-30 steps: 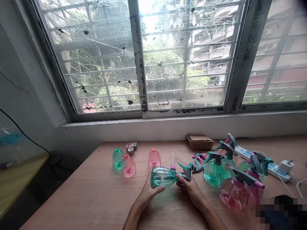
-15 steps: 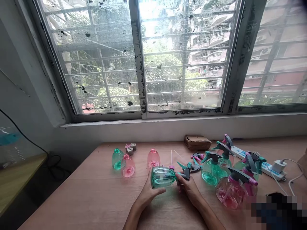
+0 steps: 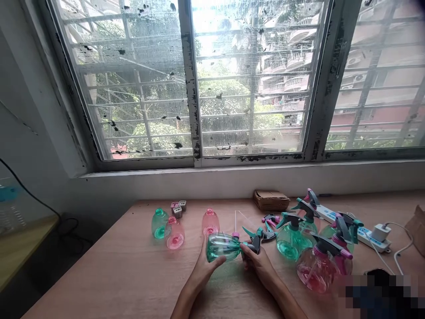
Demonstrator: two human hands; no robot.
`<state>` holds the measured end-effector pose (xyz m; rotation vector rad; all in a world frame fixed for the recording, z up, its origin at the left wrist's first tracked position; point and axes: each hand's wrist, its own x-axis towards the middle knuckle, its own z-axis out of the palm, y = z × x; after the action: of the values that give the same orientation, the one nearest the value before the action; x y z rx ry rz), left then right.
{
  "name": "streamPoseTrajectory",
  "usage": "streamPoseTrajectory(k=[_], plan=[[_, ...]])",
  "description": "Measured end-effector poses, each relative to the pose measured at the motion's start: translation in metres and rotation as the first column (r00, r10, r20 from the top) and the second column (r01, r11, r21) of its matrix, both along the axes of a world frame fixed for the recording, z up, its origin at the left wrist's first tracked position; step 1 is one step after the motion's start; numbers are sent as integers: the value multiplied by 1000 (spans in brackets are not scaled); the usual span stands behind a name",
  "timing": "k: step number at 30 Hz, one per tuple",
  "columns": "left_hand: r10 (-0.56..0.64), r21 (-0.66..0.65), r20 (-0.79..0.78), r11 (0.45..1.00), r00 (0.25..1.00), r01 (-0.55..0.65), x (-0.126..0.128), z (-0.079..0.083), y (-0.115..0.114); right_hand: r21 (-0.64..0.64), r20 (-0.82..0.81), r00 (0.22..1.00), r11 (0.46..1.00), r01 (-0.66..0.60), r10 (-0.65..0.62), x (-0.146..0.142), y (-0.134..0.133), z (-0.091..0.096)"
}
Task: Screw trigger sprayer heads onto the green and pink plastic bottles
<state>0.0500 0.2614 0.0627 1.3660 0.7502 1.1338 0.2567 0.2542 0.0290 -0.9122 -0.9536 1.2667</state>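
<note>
A clear green spray bottle (image 3: 223, 247) lies sideways in the air between my hands, its neck pointing right. My left hand (image 3: 206, 265) wraps the bottle's base end, with the thumb along its lower side. At the neck, my right hand (image 3: 255, 261) grips the green collar of the dark grey trigger head (image 3: 255, 243). Just behind the bottle stands a pink bottle without a head (image 3: 210, 221). Loose trigger heads (image 3: 268, 232) in green, grey and pink lie beyond my right hand, beside a pink collar with a thin tube (image 3: 235, 223).
To the left stand an open green bottle (image 3: 160, 223) and an open pink bottle (image 3: 175, 233), near several small square blocks (image 3: 177, 212). Several bottles with trigger heads (image 3: 317, 270) crowd the right side. Behind them are a power strip (image 3: 373, 239) and a brown cardboard box (image 3: 271, 200).
My left thumb has come up against the bottle's side. The whole view has shifted slightly; both hands stay on the bottle and its head.
</note>
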Motion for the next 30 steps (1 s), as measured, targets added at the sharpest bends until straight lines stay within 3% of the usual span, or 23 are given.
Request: streamPoseTrajectory(k=[24,30], plan=[[9,-3,1,1000,1000,-9,-1,-13,2,15,0,1000,1000,-6,6,0,1,-5],[13,-10,-9,1000,1000,-13,-2,-7,2,26,14,1000,1000,11,-12,-1,4,-9]])
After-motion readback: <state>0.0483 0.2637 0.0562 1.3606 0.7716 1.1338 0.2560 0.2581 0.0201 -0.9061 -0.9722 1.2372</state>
